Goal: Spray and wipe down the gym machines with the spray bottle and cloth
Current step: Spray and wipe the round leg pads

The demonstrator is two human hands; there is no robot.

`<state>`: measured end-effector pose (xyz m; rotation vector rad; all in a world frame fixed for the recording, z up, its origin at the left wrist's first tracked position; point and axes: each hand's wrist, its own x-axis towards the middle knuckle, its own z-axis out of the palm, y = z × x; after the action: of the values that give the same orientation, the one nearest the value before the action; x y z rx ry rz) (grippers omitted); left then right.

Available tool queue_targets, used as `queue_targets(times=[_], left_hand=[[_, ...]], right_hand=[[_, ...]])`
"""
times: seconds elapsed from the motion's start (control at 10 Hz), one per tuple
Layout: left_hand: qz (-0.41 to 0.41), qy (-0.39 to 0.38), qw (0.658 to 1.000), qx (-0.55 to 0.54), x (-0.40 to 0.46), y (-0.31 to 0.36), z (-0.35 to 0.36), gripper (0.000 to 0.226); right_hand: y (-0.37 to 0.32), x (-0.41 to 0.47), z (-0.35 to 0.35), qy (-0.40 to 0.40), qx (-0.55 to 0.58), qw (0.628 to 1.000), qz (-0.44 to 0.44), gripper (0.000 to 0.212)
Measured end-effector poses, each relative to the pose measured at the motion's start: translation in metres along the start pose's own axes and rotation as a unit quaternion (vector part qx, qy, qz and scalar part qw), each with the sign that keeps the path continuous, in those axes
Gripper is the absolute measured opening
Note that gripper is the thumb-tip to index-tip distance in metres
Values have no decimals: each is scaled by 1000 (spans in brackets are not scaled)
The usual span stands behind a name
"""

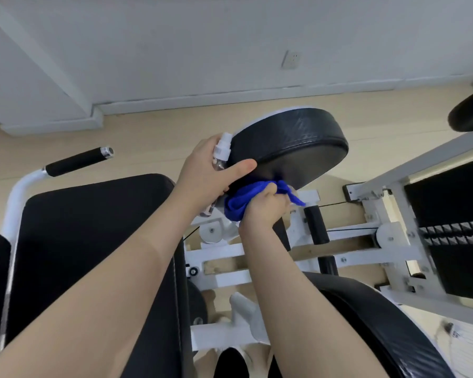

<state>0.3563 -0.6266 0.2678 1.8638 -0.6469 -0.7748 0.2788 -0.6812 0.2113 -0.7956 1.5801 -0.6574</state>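
White walls and a pale wooden floor (pixel 148 126) were seen behind a white-framed gym machine (pixel 393 236) with black padding. Both bare forearms were stretched forward and upward toward a round black pad (pixel 290 140), which was tilted. The left hand (pixel 205 175) was curled around a clear spray bottle (pixel 221 151) with a white top, and its thumb was pressed on the lower left edge of the pad. The right hand (pixel 265 211) was closed tightly around a bunched blue cloth (pixel 243 200), which was pushed against the underside of the pad, just beside the bottle. A black-gripped handle (pixel 77 160) was seen at the left.
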Motion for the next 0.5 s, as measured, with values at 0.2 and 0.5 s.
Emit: queue_targets(times=[0.2, 0.5], left_hand=[[-4, 8, 1000, -13, -3, -2, 0, 25], [3, 1, 1000, 0, -3, 2, -1, 29]], right_hand=[[43, 40, 9, -165, -22, 952, 256, 26], [-28, -16, 1, -161, 179, 935, 261, 39]])
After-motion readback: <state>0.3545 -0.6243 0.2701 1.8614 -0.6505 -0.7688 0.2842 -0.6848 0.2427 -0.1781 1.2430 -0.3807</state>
